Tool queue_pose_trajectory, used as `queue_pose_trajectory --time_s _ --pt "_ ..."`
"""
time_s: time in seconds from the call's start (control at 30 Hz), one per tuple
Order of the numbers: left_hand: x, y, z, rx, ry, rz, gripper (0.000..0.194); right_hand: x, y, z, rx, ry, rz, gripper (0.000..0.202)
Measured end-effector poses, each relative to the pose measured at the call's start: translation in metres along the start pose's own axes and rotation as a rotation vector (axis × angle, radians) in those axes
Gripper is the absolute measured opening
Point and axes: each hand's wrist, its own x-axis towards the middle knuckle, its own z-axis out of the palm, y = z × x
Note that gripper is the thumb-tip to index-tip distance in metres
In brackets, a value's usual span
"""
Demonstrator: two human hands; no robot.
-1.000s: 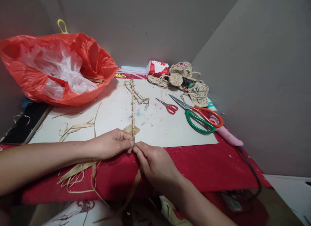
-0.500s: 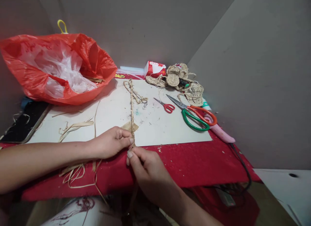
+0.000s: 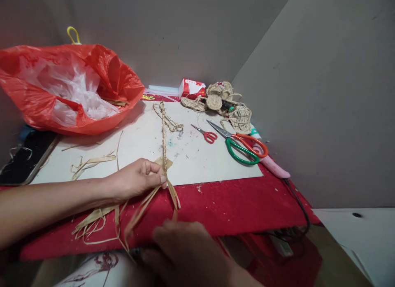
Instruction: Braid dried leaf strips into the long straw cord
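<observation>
A thin plaited straw braid (image 3: 163,138) runs away from me across a white board (image 3: 197,167). My left hand (image 3: 137,178) pinches its near end between thumb and fingers. Below that pinch, loose straw strands (image 3: 174,195) fan out over the red cloth. My right hand (image 3: 185,246) is lower down, past the table's front edge, and smeared by motion. Its fingers point away from me, near the strand ends; whether they hold one is hidden. More loose straw strips (image 3: 95,221) lie under my left forearm.
A red plastic bag (image 3: 123,110) stands at the left beside a dark phone (image 3: 27,159). Large scissors (image 3: 242,149), small red scissors (image 3: 210,136), coiled straw pieces (image 3: 240,118) and a pink-handled corded tool (image 3: 274,167) lie to the right. Grey walls enclose the table.
My right hand has left the braid's near end and moved down toward me. The loose strands there now show, spread apart. My left hand keeps its pinch; the view has shifted slightly.
</observation>
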Motion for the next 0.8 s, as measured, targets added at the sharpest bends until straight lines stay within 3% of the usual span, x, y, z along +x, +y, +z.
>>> queue_pose_trajectory --time_s 0.07,0.13,0.2,0.27,0.4,0.57,0.67,0.8 --pt "-0.002 0.003 0.0 -0.025 -0.014 -0.015 0.022 -0.007 0.011 -0.013 0.269 0.187 0.138 0.021" --pt "-0.003 0.005 0.001 -0.041 -0.017 -0.033 0.024 -0.004 0.025 -0.024 0.484 0.51 0.29 0.024" --pt "-0.004 0.007 0.002 -0.054 -0.037 -0.04 0.025 0.008 0.035 -0.028 0.69 0.62 0.31 0.029" --pt "-0.005 0.007 0.003 -0.063 -0.1 -0.006 0.025 0.023 0.041 -0.026 0.881 0.523 0.258 0.032" --pt "-0.001 0.005 -0.001 -0.01 -0.203 0.058 0.026 0.046 0.046 -0.017 1.195 0.127 0.212 0.034" --pt "0.004 0.004 -0.01 0.268 -0.238 0.101 0.023 0.051 0.057 -0.018 1.334 -0.075 0.254 0.038" --pt "0.0 0.012 -0.012 0.538 -0.186 0.125 0.022 0.051 0.057 -0.014 1.434 -0.074 0.268 0.038" --pt "-0.013 0.028 -0.007 0.964 -0.058 0.199 0.021 0.051 0.048 -0.004 1.391 0.142 0.365 0.039"
